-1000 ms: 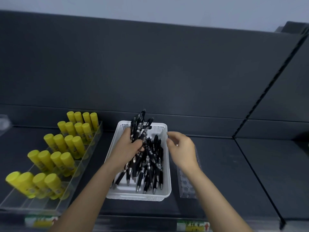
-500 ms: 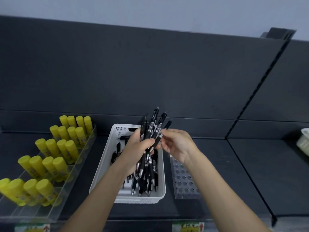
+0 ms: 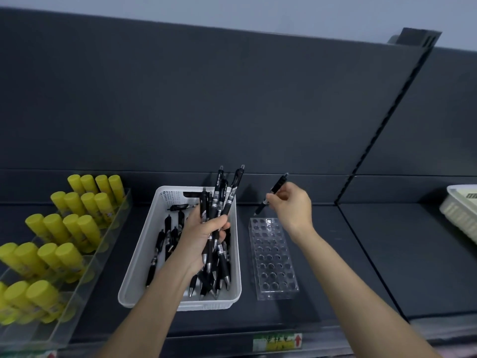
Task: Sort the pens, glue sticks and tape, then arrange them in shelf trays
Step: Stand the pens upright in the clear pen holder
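My left hand (image 3: pixel 204 235) grips a bundle of black pens (image 3: pixel 220 200) upright above the white basket (image 3: pixel 144 257), which holds several more black pens (image 3: pixel 165 241). My right hand (image 3: pixel 291 206) pinches a single black pen (image 3: pixel 275 191), tilted with its tip pointing down at the far end of the clear pen holder (image 3: pixel 273 257). That holder has rows of round holes with nothing in them and stands just right of the basket. Yellow glue sticks (image 3: pixel 69 228) stand in rows in a clear tray (image 3: pixel 77 301) at the left.
All of this sits on a dark shelf (image 3: pixel 361 254) with a dark back panel. A slotted upright (image 3: pixel 382 125) divides it from the section to the right, where a white basket (image 3: pixel 462 213) shows at the edge. Price labels (image 3: pixel 277 342) line the shelf's front.
My right hand drew one pen out of the bundle and carried it right, over the far end of the clear holder. My left hand keeps the bundle raised over the basket.
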Tool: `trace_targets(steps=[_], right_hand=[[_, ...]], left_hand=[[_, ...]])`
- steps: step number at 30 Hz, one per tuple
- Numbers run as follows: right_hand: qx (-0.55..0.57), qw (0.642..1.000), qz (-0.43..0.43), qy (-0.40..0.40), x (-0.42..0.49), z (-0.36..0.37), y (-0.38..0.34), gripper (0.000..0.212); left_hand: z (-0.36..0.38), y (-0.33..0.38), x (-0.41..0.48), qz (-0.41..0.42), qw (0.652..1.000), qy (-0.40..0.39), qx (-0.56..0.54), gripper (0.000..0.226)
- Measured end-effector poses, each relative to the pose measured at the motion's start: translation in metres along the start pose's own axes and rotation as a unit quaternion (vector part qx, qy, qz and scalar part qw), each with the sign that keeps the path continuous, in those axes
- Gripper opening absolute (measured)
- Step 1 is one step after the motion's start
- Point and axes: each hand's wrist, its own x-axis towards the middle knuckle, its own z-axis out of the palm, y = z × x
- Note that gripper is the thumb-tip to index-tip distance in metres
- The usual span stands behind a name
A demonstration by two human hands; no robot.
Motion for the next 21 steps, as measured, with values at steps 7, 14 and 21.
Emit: trace_targets(steps=[7, 14, 21], right_hand=[[-0.105, 0.992, -0.073, -0.025, 0.002, 0.009, 0.005, 0.009], [-0.143, 0.985, -0.067, -0.066, 0.006, 0.016, 0.005, 0.011], [-0.176, 0.979, -0.044, -0.098, 0.005, 0.024, 0.014, 0.012]], left_hand=[[-0.003, 0.000, 0.000, -0.011, 1.000, -0.017, -0.022, 0.020], [-0.003, -0.001, 0.000, -0.015, 1.000, -0.023, -0.010, 0.020], [-0.004, -0.002, 0.002, -0.018, 1.000, -0.020, 0.011, 0.023]])
